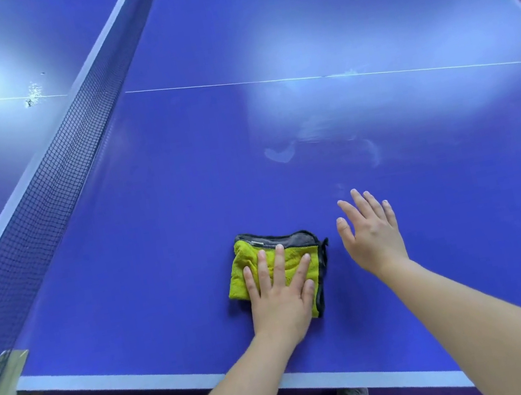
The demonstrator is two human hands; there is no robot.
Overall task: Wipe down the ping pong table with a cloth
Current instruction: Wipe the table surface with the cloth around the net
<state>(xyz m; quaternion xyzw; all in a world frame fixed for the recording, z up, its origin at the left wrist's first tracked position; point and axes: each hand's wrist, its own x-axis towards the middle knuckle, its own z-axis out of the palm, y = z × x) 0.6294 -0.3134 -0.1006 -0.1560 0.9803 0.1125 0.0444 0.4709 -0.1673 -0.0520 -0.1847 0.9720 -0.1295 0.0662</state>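
L hand (280, 298) flat on cloth (245, 269), fingers released; R hand (372, 238) spread, holding 0. Press evenly, sweep bench (152, 223) twd smears (279, 154) beyond R fingertips.

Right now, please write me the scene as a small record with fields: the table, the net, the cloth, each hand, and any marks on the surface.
surface: blue ping pong table with white edge lines
net: stretched across the table, at the left of the view
cloth: yellow with grey edge, folded, flat on the table near its close edge
left hand: flat on the cloth, fingers straight
right hand: open, right of the cloth, apart from it, holds nothing
marks: pale smears beyond the right hand, before the centre line
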